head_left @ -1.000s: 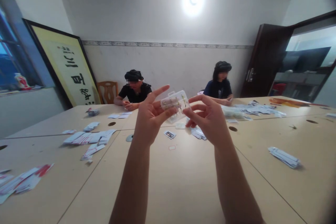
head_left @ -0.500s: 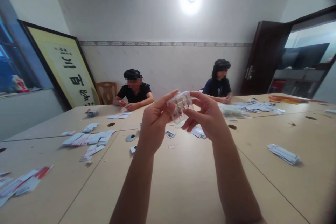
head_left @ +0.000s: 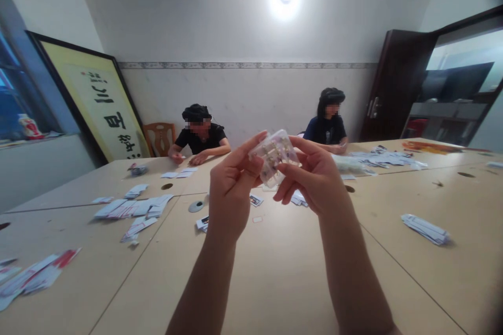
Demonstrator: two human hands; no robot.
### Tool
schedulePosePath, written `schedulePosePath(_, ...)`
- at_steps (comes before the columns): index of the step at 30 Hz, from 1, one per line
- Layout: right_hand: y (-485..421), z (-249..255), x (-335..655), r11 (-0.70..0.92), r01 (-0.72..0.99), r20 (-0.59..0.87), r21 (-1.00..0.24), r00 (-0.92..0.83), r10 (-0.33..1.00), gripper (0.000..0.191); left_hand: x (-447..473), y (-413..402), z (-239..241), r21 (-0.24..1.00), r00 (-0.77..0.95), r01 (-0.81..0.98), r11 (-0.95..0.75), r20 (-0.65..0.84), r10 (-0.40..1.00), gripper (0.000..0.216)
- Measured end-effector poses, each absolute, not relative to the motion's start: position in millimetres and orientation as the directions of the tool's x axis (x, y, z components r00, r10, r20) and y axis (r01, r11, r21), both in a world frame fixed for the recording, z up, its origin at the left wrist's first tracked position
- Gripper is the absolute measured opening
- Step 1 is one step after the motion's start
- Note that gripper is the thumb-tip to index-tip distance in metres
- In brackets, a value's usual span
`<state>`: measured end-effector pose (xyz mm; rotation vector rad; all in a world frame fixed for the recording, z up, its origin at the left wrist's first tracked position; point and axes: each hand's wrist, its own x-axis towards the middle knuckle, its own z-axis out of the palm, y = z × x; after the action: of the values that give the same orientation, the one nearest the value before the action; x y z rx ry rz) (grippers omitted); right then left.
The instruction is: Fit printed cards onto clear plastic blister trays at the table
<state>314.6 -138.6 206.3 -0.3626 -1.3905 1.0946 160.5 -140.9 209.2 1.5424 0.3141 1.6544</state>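
I hold a small clear plastic packet (head_left: 274, 155) with little pieces inside, raised above the wooden table (head_left: 275, 272). My left hand (head_left: 231, 188) pinches its left side, thumb and fingers closed on it. From the right, my right hand (head_left: 314, 178) grips the same packet, fingers curled around its edge. Small cards (head_left: 255, 200) lie on the table just beyond my hands.
Piles of white and red cards (head_left: 133, 209) lie at the left, a stack of slips (head_left: 426, 229) at the right. Two people (head_left: 200, 133) sit at the far side handling cards. A framed calligraphy panel (head_left: 98, 110) leans at the left, an open door (head_left: 393, 84) at the right.
Both hands have drawn closer together around the packet and turned it. My left index finger, stretched out a second ago, has closed onto it.
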Motion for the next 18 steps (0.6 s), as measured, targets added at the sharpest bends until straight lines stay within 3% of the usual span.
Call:
schedulePosePath(9, -137.6, 207.3, 314.1, 0.522, -0.409, 0.631, -0.749, -0.2, 0.749, 0.035, 166.0, -140.7, 207.6, 0.67, 0.031, -0.332, -0.664, 0.711, 0.702, 0.039)
schedulePosePath(18, -141.0, 209.4, 307.7, 0.534, -0.368, 0.601, -0.761, -0.089, 0.794, 0.039, 173.5, -143.1, 206.8, 0.642, -0.02, -0.291, -0.709, 0.737, 0.676, 0.037)
